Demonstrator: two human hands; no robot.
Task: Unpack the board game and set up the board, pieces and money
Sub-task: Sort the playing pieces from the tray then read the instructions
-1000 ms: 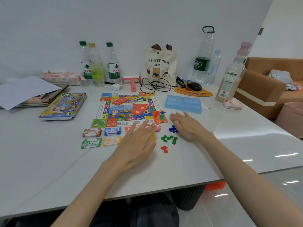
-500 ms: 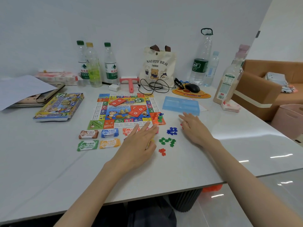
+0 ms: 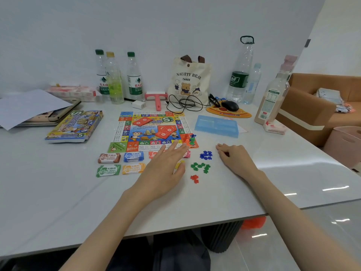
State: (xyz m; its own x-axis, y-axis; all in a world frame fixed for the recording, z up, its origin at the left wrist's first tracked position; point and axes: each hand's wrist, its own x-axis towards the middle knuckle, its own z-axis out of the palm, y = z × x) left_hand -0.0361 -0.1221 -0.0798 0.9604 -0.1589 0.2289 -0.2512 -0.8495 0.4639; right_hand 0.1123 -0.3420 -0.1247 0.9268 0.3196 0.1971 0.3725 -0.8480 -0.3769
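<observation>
Now, your left hand (image 3: 163,171) spread over the money stacks (image 3: 133,156), right hand (image 3: 235,159) loosely curled beside the blue game pieces (image 3: 206,155).

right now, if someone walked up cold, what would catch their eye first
The colourful square game board lies flat mid-table, with stacks of paper money in two rows along its near edge. Right of those sit small plastic pieces sorted into a blue pile, a green pile and a red pile. The left hand reaches, fingers straight, over the money; the right hand rests on the table by the blue pile.
</observation>
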